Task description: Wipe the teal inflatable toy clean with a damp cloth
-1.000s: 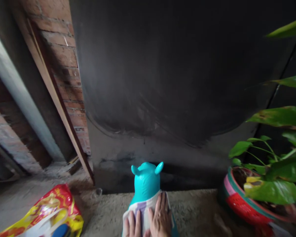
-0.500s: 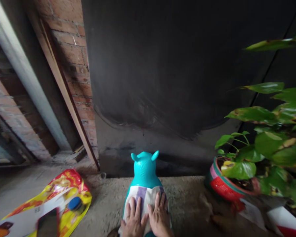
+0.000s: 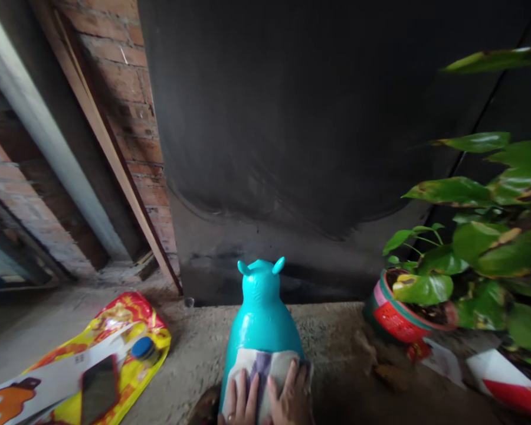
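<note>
A glossy teal inflatable animal toy [image 3: 264,321] with two small ears stands at the bottom centre, facing away from me. Over its back lies a white cloth [image 3: 246,358] with purple stripes. My left hand [image 3: 242,404] rests flat on the cloth, fingers stretched out, a ring on one of them. Beside it my right hand [image 3: 292,396] also presses flat on the cloth with spread fingers. Both hands are cut off by the lower edge of the picture, and the toy's lower part is out of sight.
At left, a yellow-red plastic bag [image 3: 135,313] carries a phone [image 3: 100,389], a blue-capped jar [image 3: 144,350] and a white printed sheet [image 3: 48,378]. A potted plant [image 3: 407,313] stands right, near a white-red box [image 3: 508,383]. A black panel [image 3: 292,147] rises behind the toy.
Both hands and the cloth have slid down the toy's back towards me, baring more teal surface below the head. The view has shifted slightly.
</note>
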`<state>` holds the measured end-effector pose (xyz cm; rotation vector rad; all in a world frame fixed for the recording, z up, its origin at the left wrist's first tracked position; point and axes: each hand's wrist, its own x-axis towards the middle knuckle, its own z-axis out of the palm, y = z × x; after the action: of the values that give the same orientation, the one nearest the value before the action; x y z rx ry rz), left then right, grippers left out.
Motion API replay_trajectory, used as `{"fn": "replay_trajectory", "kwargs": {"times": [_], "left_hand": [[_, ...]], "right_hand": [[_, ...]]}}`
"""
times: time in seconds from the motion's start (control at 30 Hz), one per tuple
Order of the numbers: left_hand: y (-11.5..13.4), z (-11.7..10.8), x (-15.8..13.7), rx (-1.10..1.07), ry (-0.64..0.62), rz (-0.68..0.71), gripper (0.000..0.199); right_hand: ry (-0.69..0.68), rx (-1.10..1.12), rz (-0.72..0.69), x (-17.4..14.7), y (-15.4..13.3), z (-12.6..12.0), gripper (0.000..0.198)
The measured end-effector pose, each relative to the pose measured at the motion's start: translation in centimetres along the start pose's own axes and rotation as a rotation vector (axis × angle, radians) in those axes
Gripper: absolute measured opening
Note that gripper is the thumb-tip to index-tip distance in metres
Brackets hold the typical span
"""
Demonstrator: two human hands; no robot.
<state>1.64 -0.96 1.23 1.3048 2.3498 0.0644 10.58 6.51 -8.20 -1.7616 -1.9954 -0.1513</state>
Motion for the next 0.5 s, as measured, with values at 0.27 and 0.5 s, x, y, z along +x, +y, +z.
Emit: {"fn": "replay_trajectory", "kwargs": {"times": [0.27, 0.5], "left_hand": [[1.8, -3.2, 7.1, -0.024, -0.032, -0.108, 0.061], [1.6, -4.0, 9.1, -0.013, 0.015, -0.092, 0.059]], "right_hand": [[-0.211, 0.198, -0.079, 9.6, -3.7, 0.1, 0.067], [-0.139, 0.196, -0.163, 11.7, -4.9, 0.1, 0.057]]}}
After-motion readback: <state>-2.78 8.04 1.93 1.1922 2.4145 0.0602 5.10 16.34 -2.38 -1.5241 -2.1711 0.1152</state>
